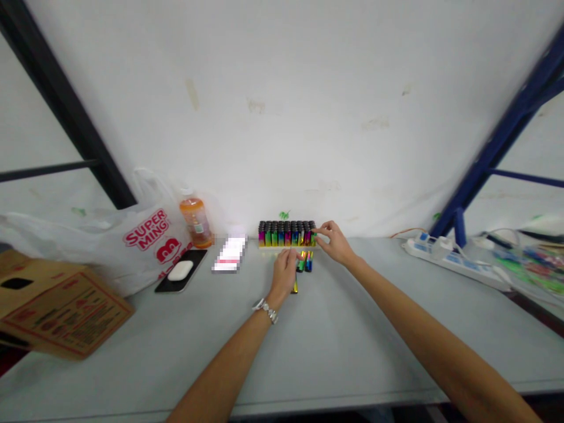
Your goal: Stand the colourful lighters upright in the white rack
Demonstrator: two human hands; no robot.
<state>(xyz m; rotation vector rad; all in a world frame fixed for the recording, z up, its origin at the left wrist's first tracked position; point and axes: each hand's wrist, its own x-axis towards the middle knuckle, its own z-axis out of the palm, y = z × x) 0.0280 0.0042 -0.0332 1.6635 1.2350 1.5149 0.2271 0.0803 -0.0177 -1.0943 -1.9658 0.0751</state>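
Observation:
Several shiny multicoloured lighters [282, 236] with black tops stand upright in a pale tray [282, 247] against the wall. At the row's right end, my right hand [335, 242] has its thumb and forefinger pinched on the last lighter. My left hand [284, 271], with a metal-band watch [265, 309] on its wrist, is closed just in front of the tray; its fingers hide what they hold. Beside it on the table lie loose lighters [309, 262], and a yellow one [295, 287] partly shows from under the hand.
On the left are a cardboard box [66, 311], a white plastic bag [114, 247], an orange bottle [196, 222], and a phone [167, 285] with a white case [180, 270] on it. A power strip [458, 261] lies right on the grey table [352, 352], near a blue post [493, 141].

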